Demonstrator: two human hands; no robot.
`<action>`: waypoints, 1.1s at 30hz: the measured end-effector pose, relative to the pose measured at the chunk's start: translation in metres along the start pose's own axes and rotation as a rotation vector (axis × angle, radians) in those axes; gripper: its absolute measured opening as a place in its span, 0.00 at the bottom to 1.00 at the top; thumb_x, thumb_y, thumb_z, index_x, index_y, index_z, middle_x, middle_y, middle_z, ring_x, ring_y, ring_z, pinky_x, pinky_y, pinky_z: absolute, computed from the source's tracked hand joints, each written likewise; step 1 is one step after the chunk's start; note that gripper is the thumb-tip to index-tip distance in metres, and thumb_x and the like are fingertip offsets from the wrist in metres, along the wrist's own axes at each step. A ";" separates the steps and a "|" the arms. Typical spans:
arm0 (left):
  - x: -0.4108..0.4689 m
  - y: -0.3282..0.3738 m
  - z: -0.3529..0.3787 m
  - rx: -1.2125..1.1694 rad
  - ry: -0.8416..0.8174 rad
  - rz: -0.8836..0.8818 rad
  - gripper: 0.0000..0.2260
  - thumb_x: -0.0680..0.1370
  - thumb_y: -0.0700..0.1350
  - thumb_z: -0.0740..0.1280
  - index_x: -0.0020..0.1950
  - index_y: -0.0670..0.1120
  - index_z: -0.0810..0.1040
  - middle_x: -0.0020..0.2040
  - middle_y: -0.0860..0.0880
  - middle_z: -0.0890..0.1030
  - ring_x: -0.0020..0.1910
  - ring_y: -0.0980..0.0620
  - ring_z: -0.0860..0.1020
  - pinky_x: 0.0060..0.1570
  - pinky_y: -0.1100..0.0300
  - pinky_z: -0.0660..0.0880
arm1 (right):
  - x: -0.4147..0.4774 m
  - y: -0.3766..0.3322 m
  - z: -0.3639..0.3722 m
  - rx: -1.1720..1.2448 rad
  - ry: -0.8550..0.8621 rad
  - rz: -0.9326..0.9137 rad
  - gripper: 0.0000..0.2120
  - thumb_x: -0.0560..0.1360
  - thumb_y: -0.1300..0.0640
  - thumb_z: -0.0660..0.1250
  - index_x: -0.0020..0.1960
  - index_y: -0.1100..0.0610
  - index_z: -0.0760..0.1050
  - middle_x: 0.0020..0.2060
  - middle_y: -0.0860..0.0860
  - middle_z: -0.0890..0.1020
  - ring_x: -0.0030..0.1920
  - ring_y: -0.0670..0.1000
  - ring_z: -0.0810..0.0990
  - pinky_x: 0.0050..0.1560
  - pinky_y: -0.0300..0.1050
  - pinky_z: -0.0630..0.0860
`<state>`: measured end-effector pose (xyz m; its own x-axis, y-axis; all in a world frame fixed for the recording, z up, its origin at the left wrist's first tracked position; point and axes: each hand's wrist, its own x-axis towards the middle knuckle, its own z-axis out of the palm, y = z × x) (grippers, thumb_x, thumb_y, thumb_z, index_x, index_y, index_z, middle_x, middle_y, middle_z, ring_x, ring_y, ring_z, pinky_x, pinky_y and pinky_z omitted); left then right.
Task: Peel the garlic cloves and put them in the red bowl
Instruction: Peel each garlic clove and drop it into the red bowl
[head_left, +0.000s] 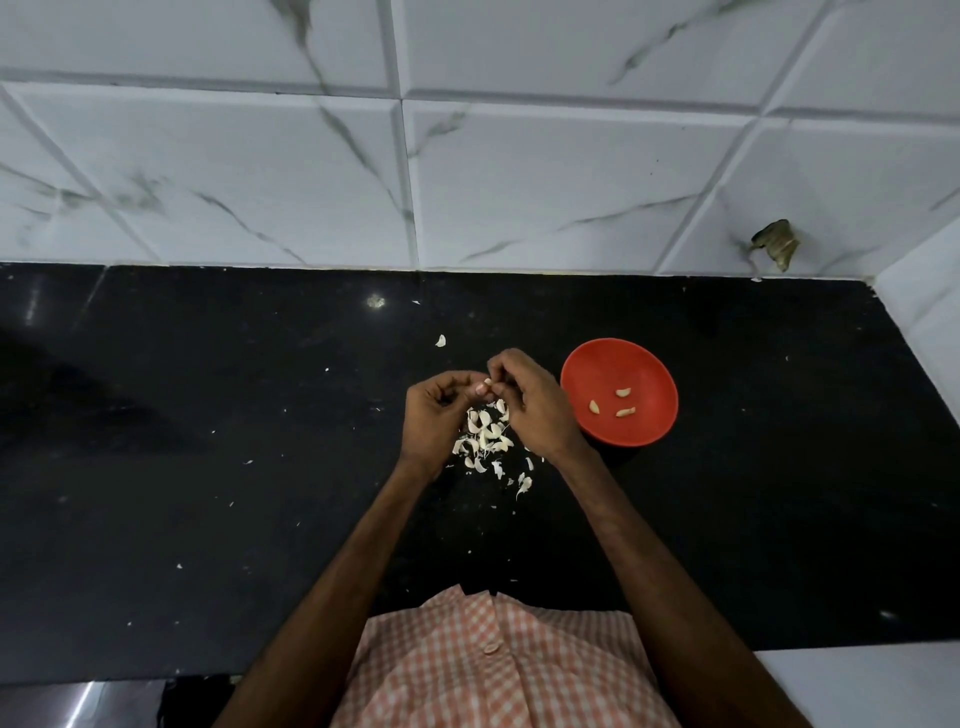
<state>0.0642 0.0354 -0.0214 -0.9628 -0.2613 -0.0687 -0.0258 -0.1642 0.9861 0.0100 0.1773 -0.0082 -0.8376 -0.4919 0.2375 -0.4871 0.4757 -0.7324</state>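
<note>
Black stone counter (208, 467) fills my view, backed by white marbled wall tiles (519, 182). Both hands are drawn together over the middle of it: I see the left hand (435, 415) and right hand (531, 404) each pinching the same garlic clove (483, 387) between curled fingertips. Directly below them a pile of cloves and skins (485, 440) lies on the counter. The red bowl (597, 364) sits just right of the right hand, with three peeled cloves (625, 412) inside. One stray clove (440, 341) lies farther back.
</note>
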 end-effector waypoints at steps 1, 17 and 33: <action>-0.001 0.001 0.000 -0.015 -0.005 -0.007 0.08 0.78 0.32 0.68 0.56 0.31 0.81 0.45 0.37 0.85 0.33 0.60 0.81 0.34 0.71 0.74 | -0.001 0.000 0.000 -0.006 0.015 -0.002 0.11 0.76 0.69 0.65 0.48 0.54 0.70 0.45 0.44 0.74 0.45 0.48 0.76 0.43 0.58 0.77; -0.001 0.006 0.000 -0.045 0.000 -0.104 0.08 0.82 0.38 0.66 0.60 0.39 0.79 0.43 0.46 0.84 0.29 0.59 0.77 0.24 0.62 0.74 | -0.004 -0.005 0.006 -0.057 0.104 -0.046 0.09 0.77 0.72 0.62 0.50 0.59 0.71 0.47 0.44 0.71 0.44 0.43 0.73 0.39 0.46 0.76; 0.000 0.006 -0.005 -0.155 0.048 -0.131 0.10 0.83 0.36 0.63 0.63 0.39 0.79 0.47 0.47 0.81 0.37 0.56 0.77 0.30 0.61 0.77 | -0.012 0.004 0.009 0.144 0.184 0.136 0.06 0.78 0.64 0.71 0.52 0.57 0.75 0.44 0.48 0.82 0.46 0.47 0.82 0.47 0.44 0.80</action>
<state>0.0652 0.0298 -0.0163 -0.9398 -0.2729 -0.2057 -0.1046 -0.3434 0.9334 0.0202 0.1784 -0.0195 -0.9303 -0.2837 0.2325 -0.3375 0.4132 -0.8458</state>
